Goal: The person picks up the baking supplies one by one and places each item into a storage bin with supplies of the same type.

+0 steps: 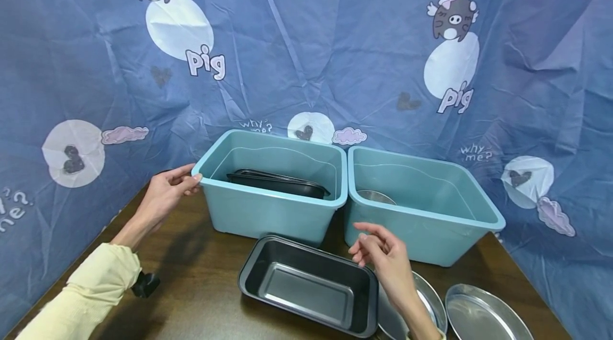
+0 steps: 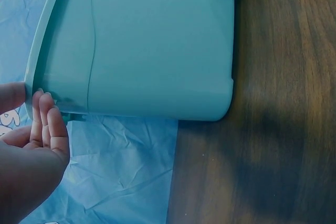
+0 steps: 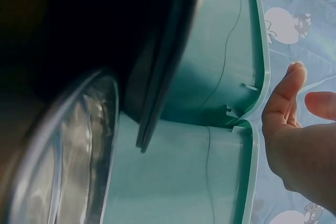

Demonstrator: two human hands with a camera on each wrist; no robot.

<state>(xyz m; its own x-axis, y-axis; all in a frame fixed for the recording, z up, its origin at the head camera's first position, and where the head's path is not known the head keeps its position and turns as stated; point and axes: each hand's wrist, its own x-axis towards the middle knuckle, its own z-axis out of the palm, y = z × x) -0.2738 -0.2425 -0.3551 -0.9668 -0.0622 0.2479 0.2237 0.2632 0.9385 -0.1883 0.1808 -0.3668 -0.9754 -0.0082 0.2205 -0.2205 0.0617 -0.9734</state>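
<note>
My left hand point(image 1: 168, 191) pinches the left front corner of a teal plastic bin point(image 1: 268, 211), its thumb and fingers on either side of the rim in the left wrist view. Dark loaf pans point(image 1: 282, 184) lie inside that bin. Over the right end of another black loaf pan point(image 1: 306, 288) hangs my right hand point(image 1: 383, 255), fingers loosely bent and holding nothing. This pan stands on the table in front of the bins, and the right wrist view shows doubled rims on it. Round metal pans point(image 1: 432, 303) lie partly hidden under my right forearm.
A second teal bin point(image 1: 407, 236) stands close on the right, with a round metal pan point(image 1: 377, 197) inside. Another round metal pan point(image 1: 486, 313) lies at the front right of the wooden table point(image 1: 201, 271). Behind the bins hangs a blue printed cloth point(image 1: 306, 52).
</note>
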